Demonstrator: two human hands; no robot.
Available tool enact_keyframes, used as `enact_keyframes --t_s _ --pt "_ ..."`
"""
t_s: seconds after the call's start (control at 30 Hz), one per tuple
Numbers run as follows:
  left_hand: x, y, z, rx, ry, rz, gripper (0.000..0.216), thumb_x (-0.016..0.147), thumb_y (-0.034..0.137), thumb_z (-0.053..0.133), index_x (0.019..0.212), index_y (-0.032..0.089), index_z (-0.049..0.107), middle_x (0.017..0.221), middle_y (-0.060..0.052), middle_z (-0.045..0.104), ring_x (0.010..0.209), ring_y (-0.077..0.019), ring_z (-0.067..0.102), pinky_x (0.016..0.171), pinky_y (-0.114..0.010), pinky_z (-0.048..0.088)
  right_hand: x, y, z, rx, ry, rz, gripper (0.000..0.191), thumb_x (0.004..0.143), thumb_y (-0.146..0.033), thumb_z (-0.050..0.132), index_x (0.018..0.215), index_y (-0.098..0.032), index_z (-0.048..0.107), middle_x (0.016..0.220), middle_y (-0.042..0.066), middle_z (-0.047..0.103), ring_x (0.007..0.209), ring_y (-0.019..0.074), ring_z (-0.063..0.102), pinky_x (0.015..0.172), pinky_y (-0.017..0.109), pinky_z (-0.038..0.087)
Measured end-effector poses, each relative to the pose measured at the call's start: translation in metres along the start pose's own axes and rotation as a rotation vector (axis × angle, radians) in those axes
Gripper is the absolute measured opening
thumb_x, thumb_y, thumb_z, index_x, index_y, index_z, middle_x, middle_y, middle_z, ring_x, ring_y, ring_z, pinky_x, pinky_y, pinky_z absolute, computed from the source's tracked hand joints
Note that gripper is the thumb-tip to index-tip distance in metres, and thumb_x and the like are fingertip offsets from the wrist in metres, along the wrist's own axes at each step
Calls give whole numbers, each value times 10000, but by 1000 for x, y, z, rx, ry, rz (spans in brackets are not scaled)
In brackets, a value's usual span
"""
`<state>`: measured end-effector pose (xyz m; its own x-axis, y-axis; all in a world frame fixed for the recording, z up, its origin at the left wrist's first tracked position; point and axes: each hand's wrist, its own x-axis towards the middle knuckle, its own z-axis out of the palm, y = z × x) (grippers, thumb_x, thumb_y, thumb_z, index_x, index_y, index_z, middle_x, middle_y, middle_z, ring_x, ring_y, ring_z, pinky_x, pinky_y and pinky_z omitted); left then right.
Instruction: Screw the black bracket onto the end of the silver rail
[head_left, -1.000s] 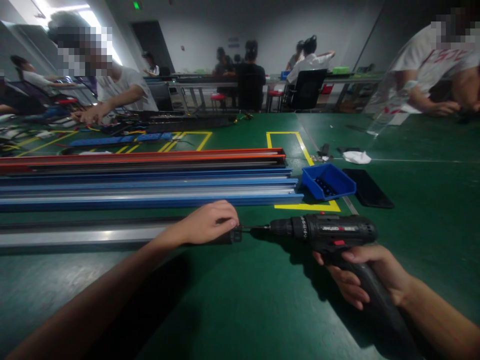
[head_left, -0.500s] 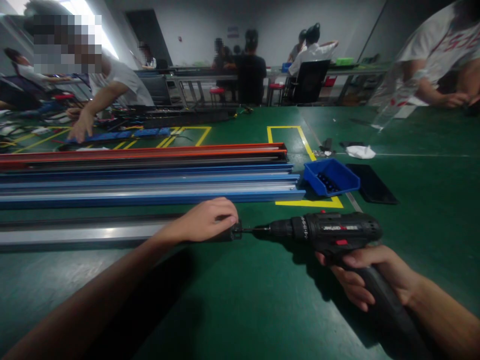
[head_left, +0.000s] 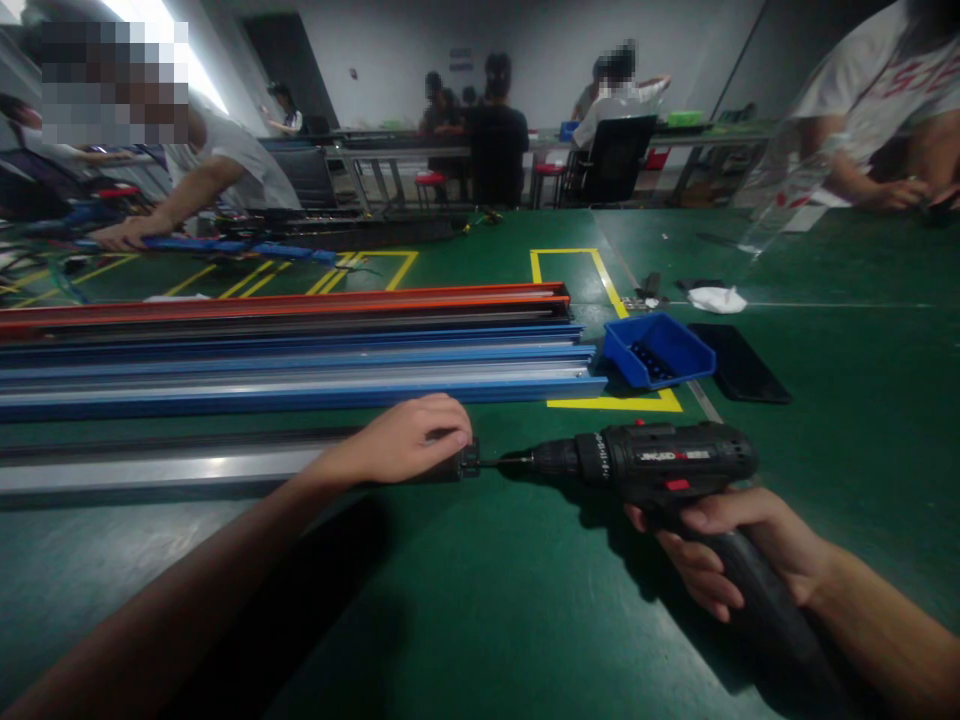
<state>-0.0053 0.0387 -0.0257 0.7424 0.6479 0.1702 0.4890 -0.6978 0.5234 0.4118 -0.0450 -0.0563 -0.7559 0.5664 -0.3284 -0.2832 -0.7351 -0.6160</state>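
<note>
Head view: left hand (head_left: 412, 440) clamps the long black-and-silver metal channel (head_left: 172, 470) on the green tabletop (head_left: 525, 620); right hand (head_left: 769, 548) grips the black pistol-shaped drill (head_left: 679, 455), thin metal bit (head_left: 510, 461) at the channel's end. Tilting the drill could make the bit slip.

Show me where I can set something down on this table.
Free: bare tabletop right of the drill and black slab; also nearer the camera, between both forearms.
Crowded: the left, with blue rails, an orange rail and grey rail.
</note>
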Motion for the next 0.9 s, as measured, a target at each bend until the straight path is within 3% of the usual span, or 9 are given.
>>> enact_keyframes --t_s 0.4,0.6,0.8,0.9 --pt "1 -3 1 4 0 42 262 1095 305 533 989 200 749 1016 -47 759 985 -191 682 903 -332 517 2 3 9 -4 44 35 343 891 -332 751 1124 -81 753 622 -33 606 436 86 554 512 230 586" --pt "0 -3 1 6 -5 37 273 1101 312 524 1001 192 749 1030 -55 758 989 -190 679 901 -335 518 2 4 17 -30 42 123 325 920 -359 784 1101 -92 736 623 -46 599 442 89 574 519 242 606" --pt "0 -2 2 15 -4 41 278 1104 321 520 1018 196 753 1039 -57 762 999 -197 685 908 -350 534 1 9 11 -17 9 107 357 920 -371 777 1126 -81 739 628 -39 594 452 96 583 519 239 602" --pt "-1 -1 0 24 59 62 251 1103 310 520 1122 208 748 1152 -74 760 1115 -218 683 1005 -391 532 0 6 4 8 -8 86 360 925 -385 755 1114 -79 736 598 -43 567 425 105 569 496 242 596"
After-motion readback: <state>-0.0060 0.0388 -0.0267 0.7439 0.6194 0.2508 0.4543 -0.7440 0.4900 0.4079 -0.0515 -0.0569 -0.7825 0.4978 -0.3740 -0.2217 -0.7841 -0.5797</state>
